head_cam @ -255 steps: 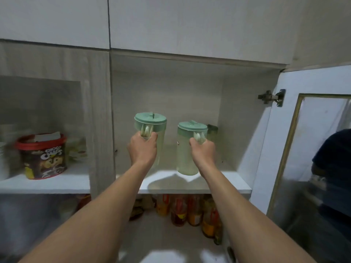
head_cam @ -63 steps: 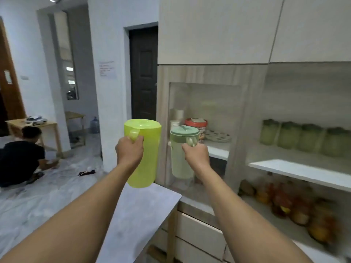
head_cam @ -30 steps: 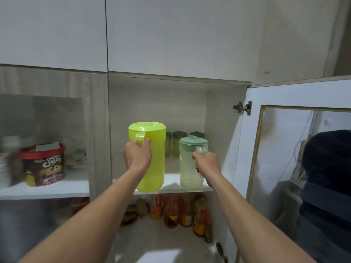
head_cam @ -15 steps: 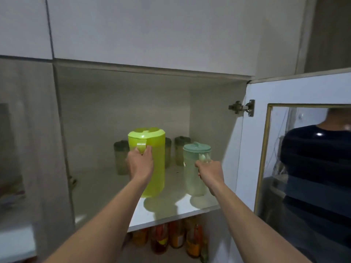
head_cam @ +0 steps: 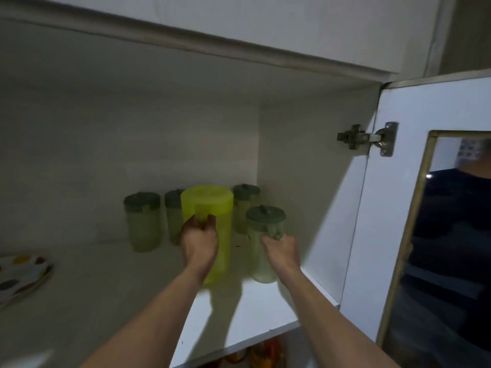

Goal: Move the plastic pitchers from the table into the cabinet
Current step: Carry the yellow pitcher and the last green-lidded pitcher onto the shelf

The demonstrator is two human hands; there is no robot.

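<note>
My left hand [head_cam: 199, 241] grips the handle of a bright yellow-green pitcher [head_cam: 212, 208], which is upright inside the cabinet over the white shelf [head_cam: 255, 306]. My right hand [head_cam: 281, 249] grips the handle of a clear pitcher with a green lid [head_cam: 264, 235], just right of the yellow one. Whether either base touches the shelf I cannot tell. Three more green-lidded pitchers stand at the back: one on the left [head_cam: 142, 221], one partly hidden behind the yellow pitcher [head_cam: 172, 213], one behind on the right [head_cam: 245, 203].
The cabinet door [head_cam: 414, 208] stands open at the right, hinge [head_cam: 368, 139] on its inner edge, its glass reflecting a person in a dark shirt. A patterned plate [head_cam: 21, 272] lies at the shelf's left. Bottles [head_cam: 265, 354] show below the shelf edge.
Both hands have pushed the two pitchers deeper into the cabinet, toward the back row. The view has come closer and tilted upward.
</note>
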